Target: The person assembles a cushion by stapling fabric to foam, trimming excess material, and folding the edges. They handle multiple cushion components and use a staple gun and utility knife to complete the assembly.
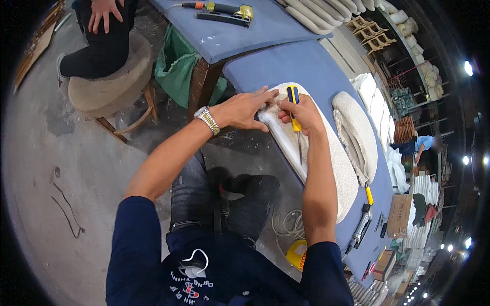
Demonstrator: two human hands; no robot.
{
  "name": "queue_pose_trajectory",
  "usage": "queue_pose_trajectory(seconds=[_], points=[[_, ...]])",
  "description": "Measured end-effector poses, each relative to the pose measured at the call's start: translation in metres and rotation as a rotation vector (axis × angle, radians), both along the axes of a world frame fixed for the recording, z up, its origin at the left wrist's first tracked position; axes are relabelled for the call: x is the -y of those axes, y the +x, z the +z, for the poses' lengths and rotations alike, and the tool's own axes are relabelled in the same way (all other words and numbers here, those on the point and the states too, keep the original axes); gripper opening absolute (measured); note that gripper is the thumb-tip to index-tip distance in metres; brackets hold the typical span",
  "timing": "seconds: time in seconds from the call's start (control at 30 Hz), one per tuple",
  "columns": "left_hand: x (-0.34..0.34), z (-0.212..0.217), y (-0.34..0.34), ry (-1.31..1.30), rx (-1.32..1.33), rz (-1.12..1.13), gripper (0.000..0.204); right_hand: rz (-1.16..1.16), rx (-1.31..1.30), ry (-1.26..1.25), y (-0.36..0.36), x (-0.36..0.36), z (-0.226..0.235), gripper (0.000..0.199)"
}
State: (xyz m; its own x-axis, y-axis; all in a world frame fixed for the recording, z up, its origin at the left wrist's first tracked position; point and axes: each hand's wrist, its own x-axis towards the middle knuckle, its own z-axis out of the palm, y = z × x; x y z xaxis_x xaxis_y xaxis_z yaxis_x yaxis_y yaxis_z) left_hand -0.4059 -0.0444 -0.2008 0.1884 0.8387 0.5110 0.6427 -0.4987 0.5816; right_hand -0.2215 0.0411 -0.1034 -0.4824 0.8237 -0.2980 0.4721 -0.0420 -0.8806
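Observation:
A long cream padded panel (334, 176) with a rounded end lies on the blue-covered table in front of me. My left hand (244, 109) grips its near corner, thumb and fingers on either side of the fabric edge. My right hand (310, 116) holds a screwdriver (293, 97) with a yellow and dark blue handle, its shaft pointing back toward me. The right fingertips also press at the fabric beside the left hand; they partly hide what they touch. White wadding or film (286, 145) runs along the panel's near edge.
Another cream upholstered piece (360, 132) with gathered edges lies to the right. A staple gun (361, 229) rests near the table's right end; a yellow air tool (237, 11) is on the left table. A person's hand (104, 13) and leg show by a stool (115, 76). A cardboard box (399, 217) stands right.

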Motion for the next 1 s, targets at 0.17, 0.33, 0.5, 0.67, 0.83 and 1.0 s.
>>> queue_pose_trajectory(seconds=[0.17,0.33,0.5,0.67,0.83,1.0], points=[[-0.019,0.02,0.011,-0.057,-0.099,-0.087,0.055,-0.019,0.034,0.072,0.021,0.009,0.003,0.019],[-0.016,0.02,-0.008,0.072,-0.132,0.013,0.043,0.022,-0.364,0.58,0.02,0.049,0.034,0.024],[-0.027,0.046,-0.012,-0.413,0.027,-0.056,0.022,0.091,-0.889,0.514,0.01,0.061,0.039,0.021],[-0.032,0.022,-0.006,0.05,-0.077,-0.001,0.031,-0.057,-1.006,0.806,-0.029,0.047,0.002,0.018],[-0.029,0.014,-0.002,0.053,-0.073,0.102,0.033,-0.009,-1.075,0.935,-0.044,0.052,0.002,0.022],[-0.032,0.042,-0.006,-0.315,0.0,0.111,0.03,-0.006,-1.0,1.037,-0.061,0.029,0.005,0.025]])
